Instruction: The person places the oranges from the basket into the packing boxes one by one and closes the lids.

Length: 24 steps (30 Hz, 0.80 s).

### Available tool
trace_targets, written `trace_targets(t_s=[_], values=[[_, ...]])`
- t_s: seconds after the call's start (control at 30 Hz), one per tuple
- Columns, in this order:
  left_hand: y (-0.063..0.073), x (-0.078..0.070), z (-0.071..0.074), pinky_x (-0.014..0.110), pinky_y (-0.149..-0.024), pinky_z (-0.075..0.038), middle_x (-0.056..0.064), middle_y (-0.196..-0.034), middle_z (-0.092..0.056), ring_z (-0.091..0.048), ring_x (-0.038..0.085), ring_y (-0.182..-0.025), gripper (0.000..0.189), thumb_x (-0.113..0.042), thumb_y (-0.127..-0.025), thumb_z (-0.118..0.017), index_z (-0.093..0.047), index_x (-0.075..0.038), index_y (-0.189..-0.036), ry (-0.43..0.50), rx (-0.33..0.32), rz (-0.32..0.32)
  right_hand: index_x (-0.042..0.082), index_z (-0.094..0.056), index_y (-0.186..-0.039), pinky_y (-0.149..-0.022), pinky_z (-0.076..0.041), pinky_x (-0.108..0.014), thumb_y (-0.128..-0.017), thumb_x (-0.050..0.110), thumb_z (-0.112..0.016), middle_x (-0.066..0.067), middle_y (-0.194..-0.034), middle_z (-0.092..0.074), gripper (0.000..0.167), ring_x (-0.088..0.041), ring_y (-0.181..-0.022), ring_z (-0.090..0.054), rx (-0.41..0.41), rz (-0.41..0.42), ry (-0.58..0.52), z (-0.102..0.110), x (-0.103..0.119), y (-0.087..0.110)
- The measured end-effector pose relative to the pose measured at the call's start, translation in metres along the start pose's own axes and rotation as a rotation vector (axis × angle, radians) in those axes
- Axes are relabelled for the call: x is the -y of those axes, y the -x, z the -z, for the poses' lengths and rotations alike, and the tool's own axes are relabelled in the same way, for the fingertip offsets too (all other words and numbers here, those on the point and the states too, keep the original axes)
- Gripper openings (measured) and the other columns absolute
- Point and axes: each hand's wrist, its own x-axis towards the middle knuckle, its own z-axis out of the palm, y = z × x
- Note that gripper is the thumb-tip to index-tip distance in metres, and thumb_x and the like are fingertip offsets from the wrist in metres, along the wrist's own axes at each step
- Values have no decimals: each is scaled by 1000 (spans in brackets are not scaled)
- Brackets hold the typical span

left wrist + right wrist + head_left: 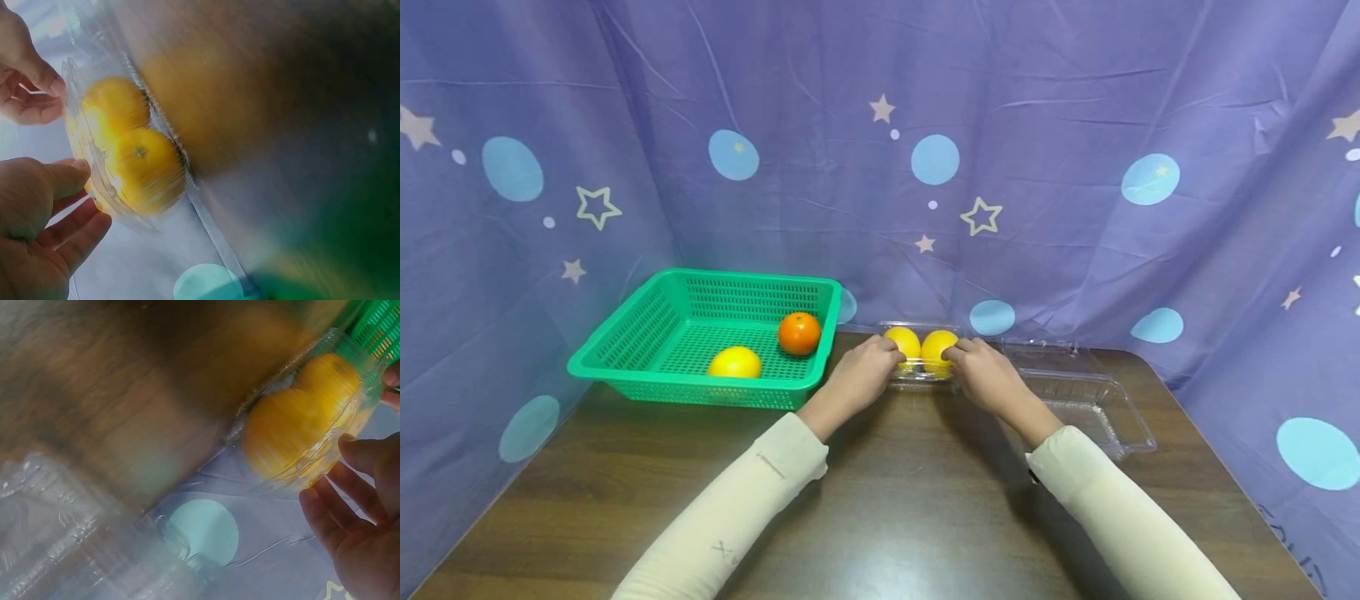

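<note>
Both hands are at a clear plastic clamshell container (pixel 919 377) near the back edge of the table. Inside it, side by side, sit two round yellow fruits (pixel 937 345); a small green stem mark shows on one fruit (pixel 145 169) in the left wrist view. My left hand (pixel 867 368) pinches the container's rim at its left side, thumb on one face and fingers on the other. At the right side, my right hand (pixel 992 379) pinches the same rim with thumb and fingertips. Blur softens the container's edges in both wrist views.
A green plastic basket (pixel 700 384) stands at the left, holding a yellow fruit (pixel 735 363) and an orange fruit (pixel 799 333). To the right lies another clear container (pixel 1090 417) with its lid raised. A purple patterned curtain (pixel 820 167) hangs behind the wooden table (pixel 880 500).
</note>
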Motion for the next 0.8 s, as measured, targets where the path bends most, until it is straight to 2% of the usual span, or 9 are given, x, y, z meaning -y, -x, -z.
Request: trace_targets(t_s=[0.27, 0.43, 0.8], values=[[-8, 3, -4, 41, -72, -61, 3, -103, -71, -65, 24, -96, 24, 1, -94, -65, -79, -14, -105, 3, 45, 54, 6, -73, -105, -73, -56, -45, -89, 0, -73, -9, -96, -69, 17, -31, -83, -64, 54, -60, -9, -4, -4, -10], [-12, 7, -9, 43, -72, -61, 4, -103, -71, -67, 28, -97, 24, 2, -93, -65, -79, -13, -105, 17, 24, 82, 6, -73, -104, -72, -56, -46, -89, 0, -72, -9, -95, -69, 16, -32, -82, -64, 61, -90, -14, -7, -5, -16], [-19, 13, -17, 44, -76, -60, 5, -104, -71, -67, 29, -97, 26, 3, -90, -66, -80, -13, -104, 41, -8, 138, 7, -73, -107, -78, -57, -48, -91, 3, -71, -8, -100, -70, 17, -33, -91, -67, 89, -168, -33, -12, -9, -25]])
